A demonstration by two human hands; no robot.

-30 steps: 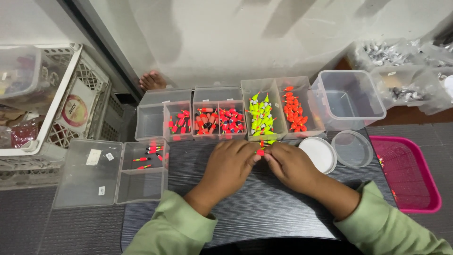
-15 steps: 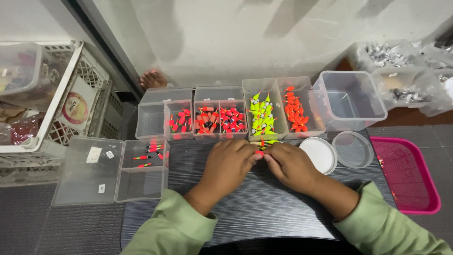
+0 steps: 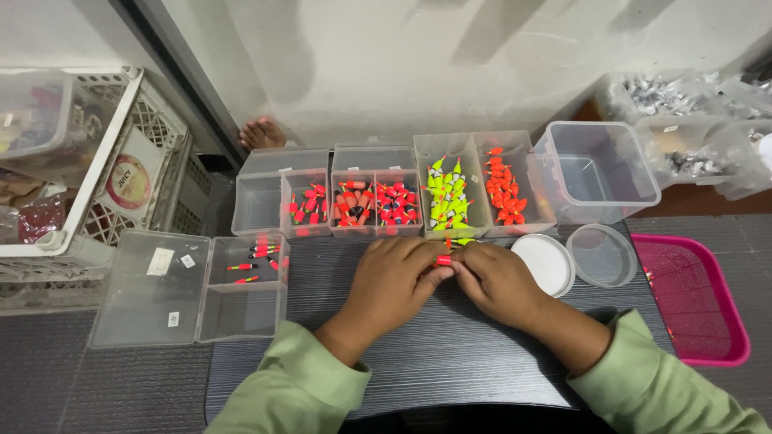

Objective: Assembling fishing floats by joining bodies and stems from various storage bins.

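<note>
While both hands meet at the middle of the dark counter [image 3: 450, 354], a small float is worked between them.

Clear compartment boxes [image 3: 378, 193] of red and yellow floats sit at twelve o'clock, a pink tray [image 3: 708, 321] at three, an open clear case [image 3: 193, 289] at nine. Left hand [image 3: 394, 281] and right hand [image 3: 494, 281] touch, fingers [image 3: 426, 277] narrow, pinching one small red float [image 3: 443, 260] just below the boxes.
</note>
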